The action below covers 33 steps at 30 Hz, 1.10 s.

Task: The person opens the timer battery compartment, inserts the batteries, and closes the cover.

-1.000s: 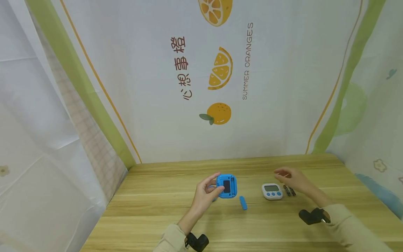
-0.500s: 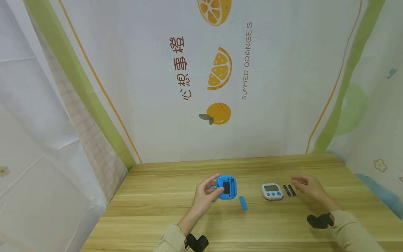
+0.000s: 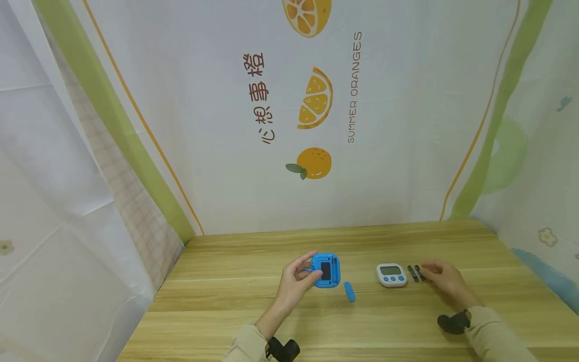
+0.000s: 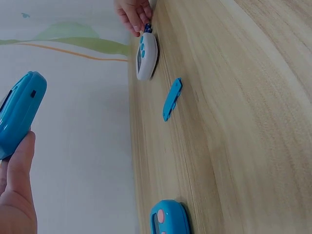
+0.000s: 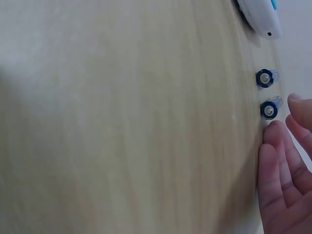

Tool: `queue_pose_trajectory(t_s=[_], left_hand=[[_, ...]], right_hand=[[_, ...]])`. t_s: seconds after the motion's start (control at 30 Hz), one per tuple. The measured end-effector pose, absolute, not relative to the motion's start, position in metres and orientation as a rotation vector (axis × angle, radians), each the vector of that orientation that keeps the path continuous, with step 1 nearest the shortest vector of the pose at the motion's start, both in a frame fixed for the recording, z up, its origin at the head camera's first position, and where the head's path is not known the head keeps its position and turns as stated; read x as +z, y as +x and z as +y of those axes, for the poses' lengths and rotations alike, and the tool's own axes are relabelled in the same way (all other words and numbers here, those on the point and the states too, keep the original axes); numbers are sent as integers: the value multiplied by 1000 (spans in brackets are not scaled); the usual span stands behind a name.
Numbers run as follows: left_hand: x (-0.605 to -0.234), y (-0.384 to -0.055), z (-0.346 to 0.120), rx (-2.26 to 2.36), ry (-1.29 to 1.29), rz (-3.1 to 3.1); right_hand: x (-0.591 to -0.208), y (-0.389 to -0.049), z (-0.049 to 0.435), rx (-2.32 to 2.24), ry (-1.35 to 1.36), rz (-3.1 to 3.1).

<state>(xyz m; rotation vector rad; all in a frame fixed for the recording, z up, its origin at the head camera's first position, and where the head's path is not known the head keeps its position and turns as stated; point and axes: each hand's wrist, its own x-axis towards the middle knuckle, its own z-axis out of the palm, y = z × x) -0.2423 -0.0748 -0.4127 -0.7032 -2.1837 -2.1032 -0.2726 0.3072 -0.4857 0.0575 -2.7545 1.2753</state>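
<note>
My left hand grips a blue digital timer above the table, fingers behind it and thumb across its back. The timer's back faces me with its battery slot uncovered. Beneath it on the wood lies a narrow blue battery cover. Two small dark batteries lie side by side to the right of a white timer with blue buttons. Close beside the right-hand battery is my right hand. In the right wrist view its thumb and fingers are apart, with nothing held; whether a fingertip touches the battery I cannot tell.
A second blue timer with pink buttons lies on the table, mostly hidden behind my left hand in the head view. The wooden table meets a printed curtain at its back edge.
My right hand has moved from above the batteries out to their right, then down to the table and in beside the right-hand one. The left hand keeps hold of the blue timer, slightly lower.
</note>
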Motion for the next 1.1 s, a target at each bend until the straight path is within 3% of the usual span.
queue_pose_trajectory(t_s=[0.37, 0.77, 1.1], left_hand=[[-397, -233, -73, -2109, -666, -2225], [-416, -242, -74, -2113, -686, -2202], [-403, -234, -74, -2139, -677, -2206]], right_hand=[[-489, -277, 306, 1139, 65, -2747], [-485, -276, 308, 1131, -7, -2828], [-490, -277, 311, 1158, 5, -2797]])
